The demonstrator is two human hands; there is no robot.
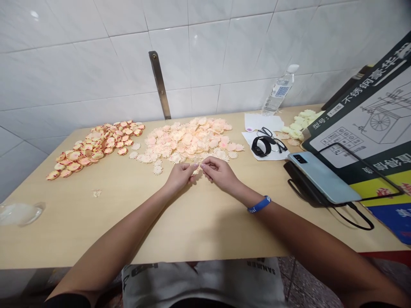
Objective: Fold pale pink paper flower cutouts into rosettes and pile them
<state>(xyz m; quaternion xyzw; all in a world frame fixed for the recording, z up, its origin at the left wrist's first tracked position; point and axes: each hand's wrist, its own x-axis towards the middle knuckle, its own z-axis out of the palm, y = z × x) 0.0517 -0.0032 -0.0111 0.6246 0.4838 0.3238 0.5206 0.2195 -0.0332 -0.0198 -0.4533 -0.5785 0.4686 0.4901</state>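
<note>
My left hand (180,176) and my right hand (221,174) meet over the middle of the table, fingertips pinched together. Between them is a small pale flower-shaped piece (197,170), mostly covered by the fingers. Just beyond lies a broad heap of thin peach and cream flower-shaped pieces (189,139) with notched edges. To the left, a second heap holds similar round pieces with red-tipped edges (104,139). A few tiny pale scraps (96,193) lie alone on the left part of the table.
Toward the right are a water bottle (279,92), white paper (252,122), a black wristband (261,146), eyeglasses (278,146) and yellowish flower pieces (302,122). A light-blue phone (326,176) rests against a printed carton (372,115). A clear container (22,213) stands at left.
</note>
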